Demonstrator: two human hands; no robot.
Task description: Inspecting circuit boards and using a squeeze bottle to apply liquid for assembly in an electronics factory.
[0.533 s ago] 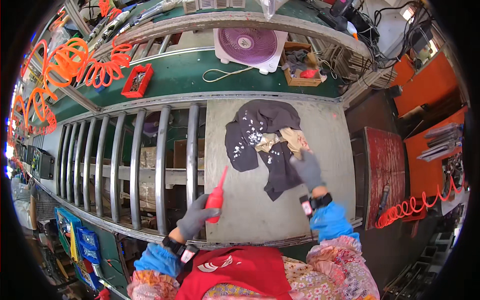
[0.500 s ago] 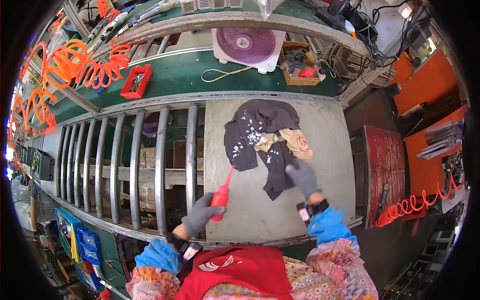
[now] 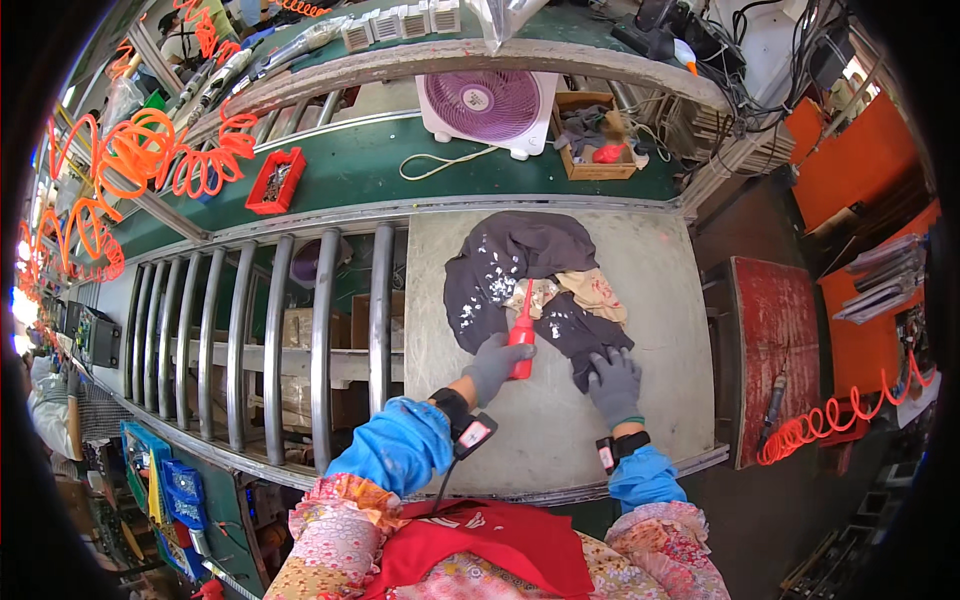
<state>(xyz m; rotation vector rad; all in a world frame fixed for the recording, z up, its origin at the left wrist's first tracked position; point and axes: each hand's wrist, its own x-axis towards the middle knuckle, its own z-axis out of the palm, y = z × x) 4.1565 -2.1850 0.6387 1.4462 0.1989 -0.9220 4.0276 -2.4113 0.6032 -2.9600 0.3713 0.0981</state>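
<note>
A red squeeze bottle point(image 3: 522, 350) with a long thin nozzle is gripped in my gloved left hand point(image 3: 492, 368). Its nozzle points up and away, over a pale patch in the middle of the dark cloth point(image 3: 530, 240). That cloth lies crumpled on the grey board and is spotted with white flecks. A beige cloth piece point(image 3: 592, 292) with reddish marks lies among its folds. My gloved right hand point(image 3: 614, 388) is on the cloth's near right end, its fingers over the fabric and the thumb beside a bunched fold. The fingertips' underside is hidden.
Metal rollers point(image 3: 322, 345) run left of the grey board point(image 3: 460, 440). Beyond it, a green bench carries a purple fan point(image 3: 485, 105), a red bin point(image 3: 275, 180) of small parts and a wooden box point(image 3: 600, 170). Orange coiled hoses point(image 3: 135, 150) hang left; a red-topped stand point(image 3: 775, 350) is right.
My left hand has carried the bottle right and forward over the cloth. My right hand has come down onto the cloth's near end, which has shifted to the right and bunched up.
</note>
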